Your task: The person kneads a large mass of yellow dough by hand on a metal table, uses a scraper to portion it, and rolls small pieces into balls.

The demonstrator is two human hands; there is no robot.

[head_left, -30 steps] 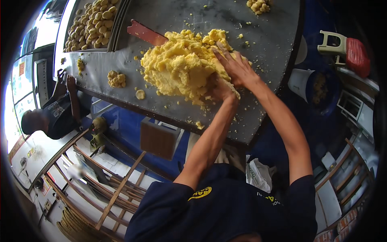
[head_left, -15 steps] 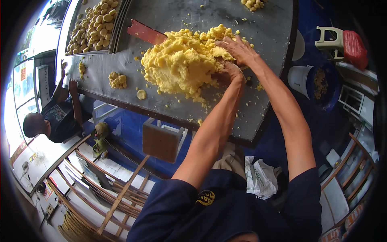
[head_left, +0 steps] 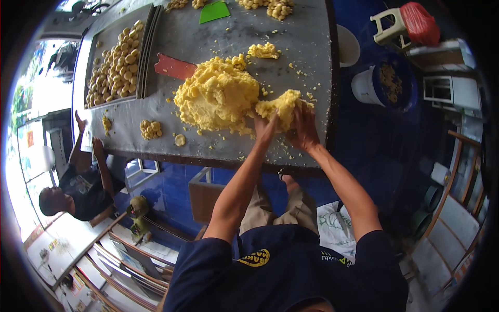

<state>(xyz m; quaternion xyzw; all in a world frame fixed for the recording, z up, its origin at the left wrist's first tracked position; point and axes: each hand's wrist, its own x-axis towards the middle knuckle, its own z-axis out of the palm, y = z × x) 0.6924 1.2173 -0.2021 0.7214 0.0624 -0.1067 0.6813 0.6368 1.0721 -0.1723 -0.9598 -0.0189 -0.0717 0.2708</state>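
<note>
A large, crumbly mound of yellow dough (head_left: pixel 215 96) rests on the grey metal table. Just right of it, a smaller chunk of dough (head_left: pixel 283 108) is gripped between my two hands. My left hand (head_left: pixel 266 126) presses its left side, close to the mound. On the opposite side, my right hand (head_left: pixel 305 130) curves around the chunk; the dough hides part of the fingers of both hands. A red scraper (head_left: pixel 174 66) sticks out from behind the mound's upper left. Beyond my hands lies a small heap of dough (head_left: pixel 263 50), with crumbs scattered around.
At the far left stands a tray of round dough pieces (head_left: pixel 117 65). A green scraper (head_left: pixel 213 12) lies farther back. Small piles (head_left: pixel 150 129) sit near the front edge (head_left: pixel 223 159). Another person (head_left: pixel 86 184) is at the table's left end. A white bucket (head_left: pixel 367 86) stands right.
A chunk of dough has come away from the mound's right side and is now between my hands. The view has shifted, showing more of the table's far side.
</note>
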